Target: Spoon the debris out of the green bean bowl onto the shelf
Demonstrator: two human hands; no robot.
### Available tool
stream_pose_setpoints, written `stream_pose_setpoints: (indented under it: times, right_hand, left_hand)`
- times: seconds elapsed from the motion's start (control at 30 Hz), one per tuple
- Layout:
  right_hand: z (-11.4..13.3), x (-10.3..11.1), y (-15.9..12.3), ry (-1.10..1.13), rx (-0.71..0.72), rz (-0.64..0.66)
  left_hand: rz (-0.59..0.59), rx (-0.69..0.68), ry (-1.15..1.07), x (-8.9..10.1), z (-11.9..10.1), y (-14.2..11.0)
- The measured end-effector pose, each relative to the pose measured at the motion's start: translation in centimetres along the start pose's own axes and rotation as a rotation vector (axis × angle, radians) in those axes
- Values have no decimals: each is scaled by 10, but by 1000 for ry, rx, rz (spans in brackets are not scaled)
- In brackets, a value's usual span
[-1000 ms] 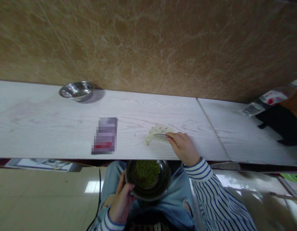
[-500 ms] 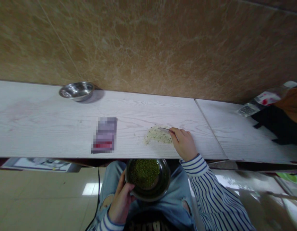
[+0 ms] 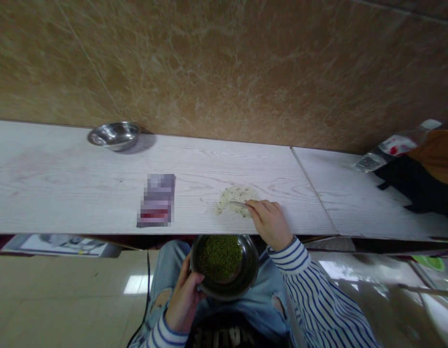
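My left hand [image 3: 184, 297] grips the near-left rim of a steel bowl [image 3: 250, 278], its thumb over the edge. Green mung beans [image 3: 220, 256] lie inside the bowl, which is held above my lap just below the counter edge. My right hand [image 3: 271, 222] pinches thin, pointed metal tweezers [image 3: 239, 204]; the exact form of their tips is too small to make out. They reach over a thin spread of white rice-like grains [image 3: 229, 193] with dark specks among them. My right fingers cover the right side of this spread.
An empty steel bowl [image 3: 115, 137] stands near the wall at the back left. A blurred flat packet or phone [image 3: 156, 200] lies left of the grains. On the right are a clear plastic bottle [image 3: 398, 145] and a black and brown cloth item [image 3: 423, 179]. The white counter [image 3: 64, 193] ends above my knees.
My right hand has moved left and a little nearer to me, bringing the tweezers lower over the grains. The left hand still holds the bowl. The whole view has shifted slightly.
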State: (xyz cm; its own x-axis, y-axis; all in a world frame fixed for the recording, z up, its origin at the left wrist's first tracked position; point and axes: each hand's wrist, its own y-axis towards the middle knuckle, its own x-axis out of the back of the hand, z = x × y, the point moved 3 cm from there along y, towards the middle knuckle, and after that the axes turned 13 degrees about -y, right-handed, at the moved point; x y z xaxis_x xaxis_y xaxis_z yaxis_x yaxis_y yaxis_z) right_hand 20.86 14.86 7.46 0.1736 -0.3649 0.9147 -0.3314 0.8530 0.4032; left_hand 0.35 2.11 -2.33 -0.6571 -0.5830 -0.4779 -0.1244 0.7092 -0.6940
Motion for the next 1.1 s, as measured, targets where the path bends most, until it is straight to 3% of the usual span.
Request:
stream_pose_setpoints:
  times: [0.17,0.8,1.1]
  right_hand:
    - [4,6,-6,15,11,-7]
    - [-28,33,-62,-17,-95,-45]
    - [-26,33,-71,-42,-128,-9]
  left_hand:
    - [10,28,18,0,-1,-4]
    - [-2,35,31,-4,2,-8]
    - [-7,54,29,-6,10,-8]
